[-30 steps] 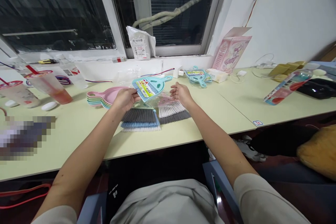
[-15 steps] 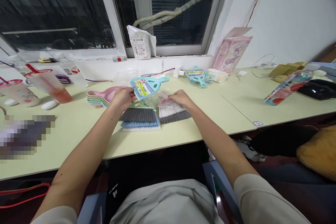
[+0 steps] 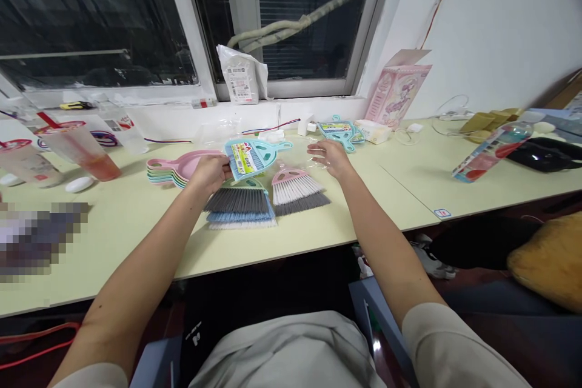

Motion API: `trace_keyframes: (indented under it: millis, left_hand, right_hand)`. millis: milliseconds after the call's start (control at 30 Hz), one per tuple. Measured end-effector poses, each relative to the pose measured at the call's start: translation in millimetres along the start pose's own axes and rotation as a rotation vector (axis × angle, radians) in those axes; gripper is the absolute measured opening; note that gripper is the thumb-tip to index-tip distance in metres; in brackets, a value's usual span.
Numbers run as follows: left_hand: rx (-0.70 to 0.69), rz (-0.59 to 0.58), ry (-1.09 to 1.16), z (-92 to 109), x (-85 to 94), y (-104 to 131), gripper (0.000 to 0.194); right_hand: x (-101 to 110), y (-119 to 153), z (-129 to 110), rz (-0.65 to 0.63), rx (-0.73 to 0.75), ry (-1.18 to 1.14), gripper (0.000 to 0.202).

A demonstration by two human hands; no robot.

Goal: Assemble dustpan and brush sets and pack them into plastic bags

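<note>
My left hand (image 3: 213, 173) is closed on the left edge of a light-blue dustpan (image 3: 257, 159) with a colourful label and a blue-bristled brush against it. The dustpan is raised above the table, its handle pointing right. My right hand (image 3: 331, 156) is over the table to its right, fingers apart, with thin clear plastic (image 3: 314, 162) by the fingertips. Below the dustpan lie a green brush with dark bristles (image 3: 239, 200) on blue and white bristles, and a pink brush (image 3: 295, 187) over grey bristles. Left of these is a stack of dustpans (image 3: 182, 163), pink on top.
A blue dustpan set (image 3: 339, 132) lies at the back, beside a small white box (image 3: 373, 131) and a pink box (image 3: 396, 94). Drink cups (image 3: 84, 148) stand left, with a white mouse (image 3: 79, 184) nearby. A bottle (image 3: 491, 148) tilts at right. The table's front edge (image 3: 273, 256) is close.
My right hand has moved right, away from the pink brush, and its fingers have spread. My left hand still holds the blue dustpan in nearly the same place.
</note>
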State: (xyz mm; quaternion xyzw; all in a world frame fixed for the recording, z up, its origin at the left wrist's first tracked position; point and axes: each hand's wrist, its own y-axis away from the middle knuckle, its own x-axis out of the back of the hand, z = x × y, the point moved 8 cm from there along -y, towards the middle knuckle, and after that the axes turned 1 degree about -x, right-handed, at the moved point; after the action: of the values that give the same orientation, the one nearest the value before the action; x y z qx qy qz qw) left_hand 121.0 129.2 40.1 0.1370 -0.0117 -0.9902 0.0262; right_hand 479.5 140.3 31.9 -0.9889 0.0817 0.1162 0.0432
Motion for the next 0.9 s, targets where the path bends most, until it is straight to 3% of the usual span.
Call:
trace_keyframes:
  millis: [167,467,667,900]
  left_hand:
    - [-0.002,-0.005,-0.007,1,0.1,2,0.022]
    - [-0.028,0.040,-0.020,6,6.6,0,0.024]
    - [-0.056,0.023,-0.099,4,6.8,-3,0.021]
    - [-0.033,0.009,-0.085,3,2.6,1,0.020]
  right_hand:
    - [13,-3,-18,0.020,0.160,-0.032,0.024]
    - [32,-4,-32,0.029,0.281,-0.001,0.028]
    - [26,5,-36,-0.032,0.284,0.008,0.029]
    - [4,10,-25,-0.141,0.288,0.052,0.025]
